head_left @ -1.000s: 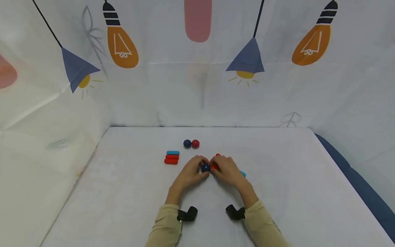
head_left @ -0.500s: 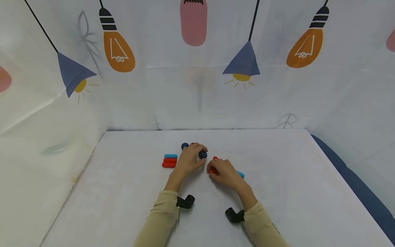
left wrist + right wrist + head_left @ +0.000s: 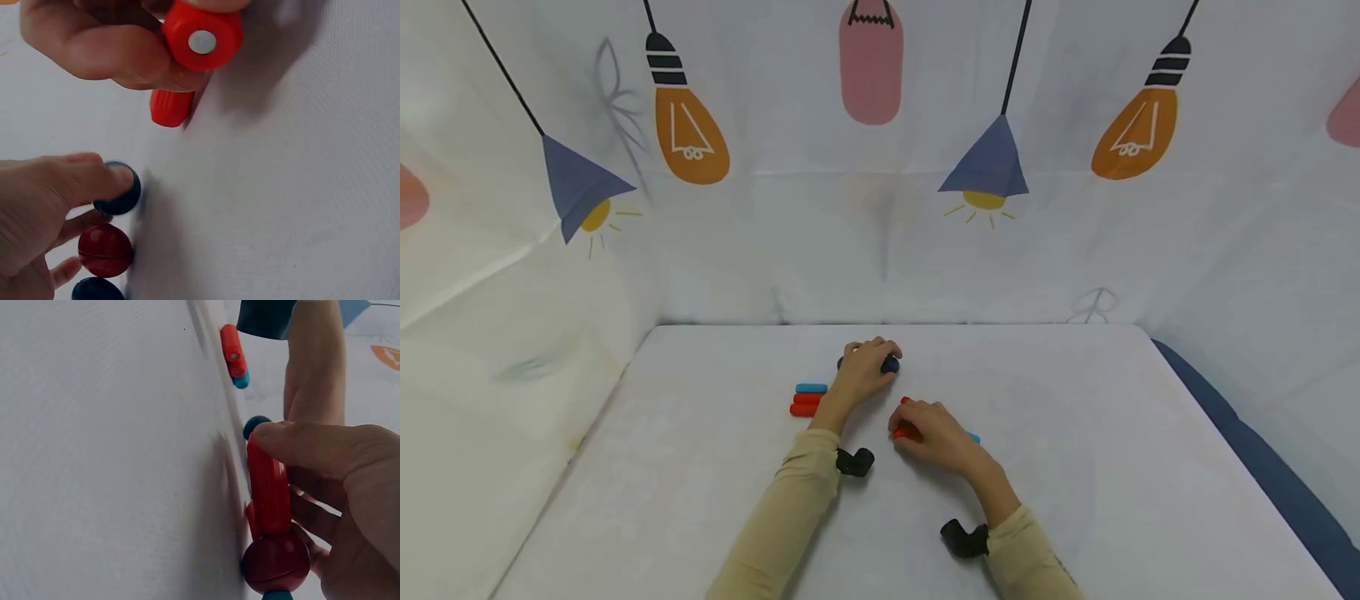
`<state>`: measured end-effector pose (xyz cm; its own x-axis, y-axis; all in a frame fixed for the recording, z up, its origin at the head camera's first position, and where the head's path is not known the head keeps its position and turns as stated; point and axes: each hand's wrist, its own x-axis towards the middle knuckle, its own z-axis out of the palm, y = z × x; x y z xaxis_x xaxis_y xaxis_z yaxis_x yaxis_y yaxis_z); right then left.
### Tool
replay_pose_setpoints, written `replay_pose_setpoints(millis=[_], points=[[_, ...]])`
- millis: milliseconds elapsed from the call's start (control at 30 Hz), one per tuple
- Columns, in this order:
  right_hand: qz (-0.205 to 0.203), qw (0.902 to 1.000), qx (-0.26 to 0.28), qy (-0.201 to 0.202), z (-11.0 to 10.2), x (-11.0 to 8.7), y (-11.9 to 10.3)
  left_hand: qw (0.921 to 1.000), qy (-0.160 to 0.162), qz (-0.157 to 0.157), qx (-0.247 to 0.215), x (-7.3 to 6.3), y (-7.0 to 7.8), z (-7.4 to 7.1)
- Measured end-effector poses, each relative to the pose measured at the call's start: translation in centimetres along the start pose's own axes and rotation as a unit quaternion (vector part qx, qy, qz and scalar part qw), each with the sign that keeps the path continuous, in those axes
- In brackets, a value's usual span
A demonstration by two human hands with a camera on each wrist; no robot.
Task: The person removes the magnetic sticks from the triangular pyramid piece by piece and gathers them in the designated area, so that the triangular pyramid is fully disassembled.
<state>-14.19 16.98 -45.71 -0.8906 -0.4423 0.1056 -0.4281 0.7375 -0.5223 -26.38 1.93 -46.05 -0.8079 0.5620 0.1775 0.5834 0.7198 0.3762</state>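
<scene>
In the head view my left hand (image 3: 863, 372) is towards the back of the table, pinching a dark blue ball (image 3: 117, 203) between thumb and fingers. Right beside that ball sit a red ball (image 3: 105, 251) and another dark blue ball (image 3: 97, 291), largely covered by the hand in the head view. Nearer and to the right, my right hand (image 3: 936, 435) grips a red magnetic rod (image 3: 269, 487) with a pale round tip. That rod's other end meets a second red ball (image 3: 276, 562), from which a blue rod (image 3: 277, 595) extends. Another red rod (image 3: 170, 111) shows just behind the gripped one.
Left of my left forearm lie a blue rod (image 3: 812, 388) and two red rods (image 3: 805, 410) side by side on the white table (image 3: 1090, 450). Black wrist cameras (image 3: 964, 539) jut inwards from both sleeves. A printed cloth wall (image 3: 760, 242) rises behind the table's far edge.
My left hand has carried the dark blue ball away from the right hand's red rod, back to the pair of balls. The right hand keeps its grip on the rod. The head view has tilted slightly.
</scene>
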Motion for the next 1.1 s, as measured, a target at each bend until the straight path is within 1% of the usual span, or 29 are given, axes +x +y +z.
replay_pose_setpoints(millis=[100, 133, 200, 267, 333, 367, 400, 433, 467, 533, 567, 633, 667, 700, 733, 767, 900, 1000, 1100], points=[[-0.005, 0.9999, -0.009, -0.001, -0.3, -0.1, 0.0, 0.9998, -0.004, -0.017, 0.006, 0.3, 0.1, 0.4], [-0.013, 0.9999, -0.008, -0.003, -0.3, -0.2, -0.1, 0.9997, -0.001, -0.022, 0.006, 0.1, -0.1, 0.4], [-0.029, 0.9996, 0.001, -0.002, -0.5, -0.2, -0.2, 0.9995, 0.021, -0.024, -0.001, -0.4, -0.2, 0.4], [-0.031, 0.9992, 0.024, 0.001, -1.2, -0.5, -0.3, 0.9984, 0.054, -0.016, -0.01, -0.8, -0.1, 0.3], [-0.016, 0.9984, 0.054, -0.005, -2.2, -0.8, -0.3, 0.9958, 0.089, -0.004, -0.02, -1.4, 0.2, 0.2], [0.001, 0.9974, 0.07, -0.017, -2.6, -1.1, -0.4, 0.9945, 0.101, 0.004, -0.027, -1.8, 0.3, 0.2], [0.024, 0.9954, 0.085, -0.036, -3.0, -1.3, -0.4, 0.9937, 0.104, 0.011, -0.038, -2.2, 0.4, 0.3], [0.047, 0.9923, 0.098, -0.059, -3.4, -1.5, -0.5, 0.9934, 0.1, 0.019, -0.052, -2.6, 0.6, 0.3], [0.068, 0.9884, 0.104, -0.087, -3.5, -1.6, -0.5, 0.9939, 0.086, 0.025, -0.065, -3.0, 0.7, 0.5], [0.097, 0.9798, 0.104, -0.141, -3.5, -1.7, -0.6, 0.9941, 0.04, 0.038, -0.094, -3.8, 0.9, 0.7], [0.105, 0.9757, 0.104, -0.162, -3.3, -1.7, -0.6, 0.9938, 0.008, 0.041, -0.103, -4.2, 0.9, 0.9], [0.106, 0.9723, 0.1, -0.183, -2.9, -1.5, -0.7, 0.991, -0.047, 0.043, -0.117, -4.8, 1.0, 1.2], [0.106, 0.9719, 0.099, -0.186, -2.7, -1.4, -0.7, 0.99, -0.067, 0.044, -0.116, -5.0, 1.0, 1.4], [0.105, 0.9715, 0.101, -0.187, -2.6, -1.3, -0.7, 0.9889, -0.08, 0.046, -0.116, -5.2, 1.0, 1.6], [0.105, 0.9709, 0.105, -0.188, -2.6, -1.3, -0.7, 0.9886, -0.086, 0.045, -0.115, -5.4, 1.0, 1.7], [0.106, 0.9698, 0.11, -0.19, -2.5, -1.3, -0.7, 0.9889, -0.085, 0.045, -0.113, -5.6, 0.9, 1.9], [0.113, 0.9672, 0.113, -0.197, -2.7, -1.5, -0.5, 0.991, -0.049, 0.039, -0.118, -6.3, 1.0, 2.1], [0.112, 0.9674, 0.107, -0.2, -2.8, -1.5, -0.3, 0.9901, -0.036, 0.022, -0.134, -7.0, 0.9, 2.1], [0.107, 0.9679, 0.102, -0.203, -3.0, -1.5, 0.0, 0.9881, -0.041, -0.003, -0.148, -7.7, 0.5, 1.9]])
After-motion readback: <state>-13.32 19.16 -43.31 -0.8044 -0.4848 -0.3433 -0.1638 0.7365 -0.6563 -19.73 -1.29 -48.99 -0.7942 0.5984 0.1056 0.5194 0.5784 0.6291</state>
